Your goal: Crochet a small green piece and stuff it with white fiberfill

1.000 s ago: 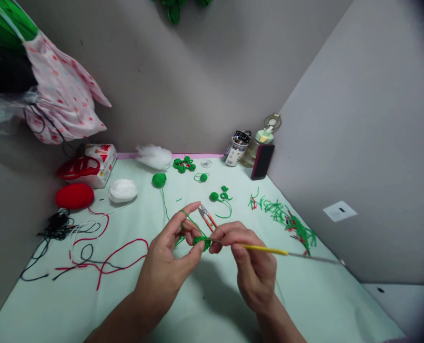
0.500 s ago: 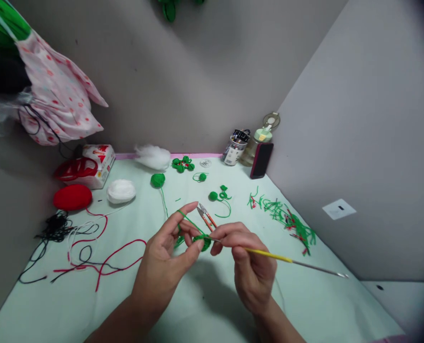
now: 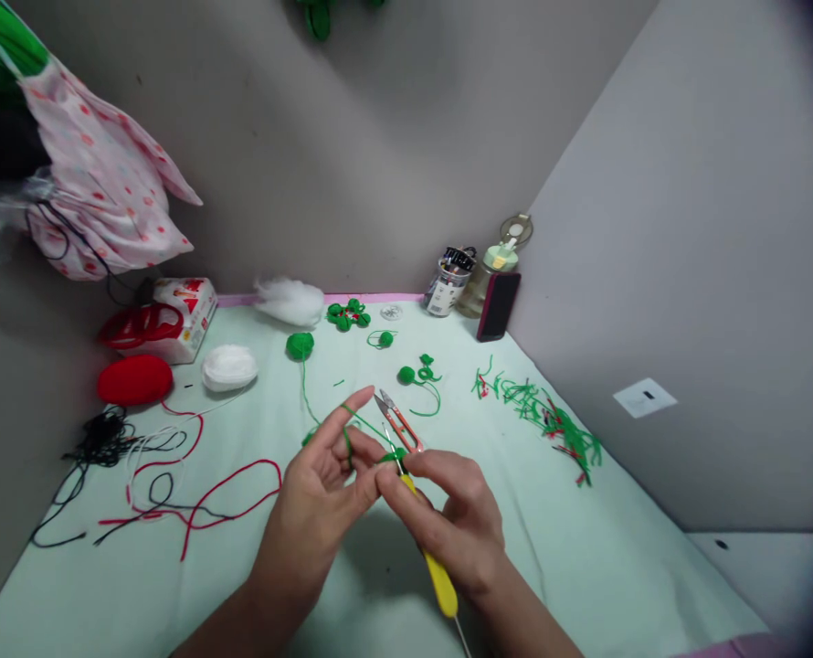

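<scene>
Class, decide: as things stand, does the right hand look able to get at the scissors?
Probably yes: the scissors lie just beyond the right hand, blades uncovered. But that hand holds the yellow hook, so it would likely need to free some fingers first.

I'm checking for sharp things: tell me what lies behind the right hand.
Behind the right hand lie the snips, mostly in view. Their near ends seem covered by the hand; whatever else it hides cannot be seen.
</scene>
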The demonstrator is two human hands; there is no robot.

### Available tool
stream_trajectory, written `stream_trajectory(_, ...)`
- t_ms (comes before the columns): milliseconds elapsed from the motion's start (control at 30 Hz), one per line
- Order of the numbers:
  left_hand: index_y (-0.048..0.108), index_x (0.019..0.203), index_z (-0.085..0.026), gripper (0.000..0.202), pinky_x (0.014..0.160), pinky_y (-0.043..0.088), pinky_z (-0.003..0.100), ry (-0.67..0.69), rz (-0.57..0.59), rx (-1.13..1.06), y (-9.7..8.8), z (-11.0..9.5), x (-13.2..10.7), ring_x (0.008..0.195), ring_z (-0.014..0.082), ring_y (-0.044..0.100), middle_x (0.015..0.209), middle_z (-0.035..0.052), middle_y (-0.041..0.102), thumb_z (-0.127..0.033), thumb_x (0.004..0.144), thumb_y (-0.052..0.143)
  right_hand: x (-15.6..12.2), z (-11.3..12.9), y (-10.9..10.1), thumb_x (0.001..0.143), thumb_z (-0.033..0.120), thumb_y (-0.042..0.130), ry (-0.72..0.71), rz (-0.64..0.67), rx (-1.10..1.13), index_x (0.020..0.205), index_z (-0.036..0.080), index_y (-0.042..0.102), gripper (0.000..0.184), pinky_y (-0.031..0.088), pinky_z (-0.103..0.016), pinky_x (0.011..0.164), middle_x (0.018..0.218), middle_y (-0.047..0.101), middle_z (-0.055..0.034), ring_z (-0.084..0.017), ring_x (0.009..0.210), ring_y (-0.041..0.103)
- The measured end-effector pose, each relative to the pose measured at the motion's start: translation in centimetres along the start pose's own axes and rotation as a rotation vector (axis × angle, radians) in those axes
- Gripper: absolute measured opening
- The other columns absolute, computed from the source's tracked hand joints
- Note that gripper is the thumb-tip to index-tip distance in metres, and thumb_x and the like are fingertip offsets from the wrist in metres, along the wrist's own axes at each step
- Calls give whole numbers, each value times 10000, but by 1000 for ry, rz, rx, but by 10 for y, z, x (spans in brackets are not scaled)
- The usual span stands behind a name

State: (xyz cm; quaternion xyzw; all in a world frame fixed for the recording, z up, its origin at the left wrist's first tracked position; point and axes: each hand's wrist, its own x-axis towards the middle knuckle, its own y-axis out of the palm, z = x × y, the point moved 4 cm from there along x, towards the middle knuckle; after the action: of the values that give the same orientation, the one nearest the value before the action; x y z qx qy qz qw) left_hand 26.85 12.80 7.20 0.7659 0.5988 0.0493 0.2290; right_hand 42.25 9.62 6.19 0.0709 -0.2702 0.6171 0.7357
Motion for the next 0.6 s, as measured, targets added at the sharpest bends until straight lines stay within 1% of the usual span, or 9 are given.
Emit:
stream_trajectory(67,565,1518,-221,812,697,448,247,-146,89,-175,5,1,2,708,110,499,845,-24,618,-345,789,901,1,10,-2,906,114,765,-237,7,-142,1251,449,770,481,637,-417,846,1093,812,-29,-264,973,771)
stream_trajectory(100,569,1511,-191,822,659,416,232,-192,111,-223,6,0,2,668,91,454,824,-29,604,-351,780,911,2,15,-4,943,125,724,-329,-8,-170,1304,424,745,470,637,-414,820,1108,807,-45,-258,970,764)
stream_trajectory(133,581,1497,-170,817,643,394,223,-211,119,-246,6,-2,3,649,80,421,804,-35,590,-341,773,920,4,18,-6,979,138,679,-349,-23,-136,1321,383,739,425,633,-407,798,1097,803,-60,-250,958,754)
stream_trajectory(233,638,1442,-177,738,697,410,225,-163,79,-230,1,-10,4,693,89,443,807,-31,587,-297,771,924,15,20,-10,1052,178,566,-208,-77,123,1171,266,785,264,610,-372,745,953,769,-70,-210,836,715)
stream_trajectory(300,680,1403,-218,662,739,428,237,-114,60,-197,-3,-12,5,752,106,486,857,-16,611,-303,788,910,21,18,-11,1064,220,561,-96,-101,310,1063,247,790,230,592,-340,676,879,733,-54,-182,734,678)
stream_trajectory(367,718,1362,-267,587,764,441,247,-87,89,-165,-3,-10,4,791,118,517,890,-10,622,-328,807,899,26,17,-8,1063,260,578,-44,-88,407,1019,249,789,216,582,-322,648,863,725,-48,-177,725,670)
stream_trajectory(433,746,1323,-307,521,802,455,255,-68,138,-128,-1,-5,4,834,128,547,917,-6,636,-346,823,891,28,18,-5,1052,266,607,-69,-45,344,1018,254,800,196,599,-339,728,890,755,-56,-200,834,703)
stream_trajectory(500,758,1306,-331,500,844,466,262,-53,149,-90,1,0,3,869,136,569,932,-5,650,-348,826,895,28,20,-3,1042,228,622,-124,-16,210,1051,263,806,188,604,-356,821,921,784,-56,-212,927,723)
stream_trajectory(600,743,1334,-340,568,863,477,261,-35,70,-78,1,5,4,853,128,569,925,-12,659,-331,796,925,22,21,0,1022,114,607,-221,-14,11,1185,285,781,293,620,-341,787,989,789,-57,-203,922,736)
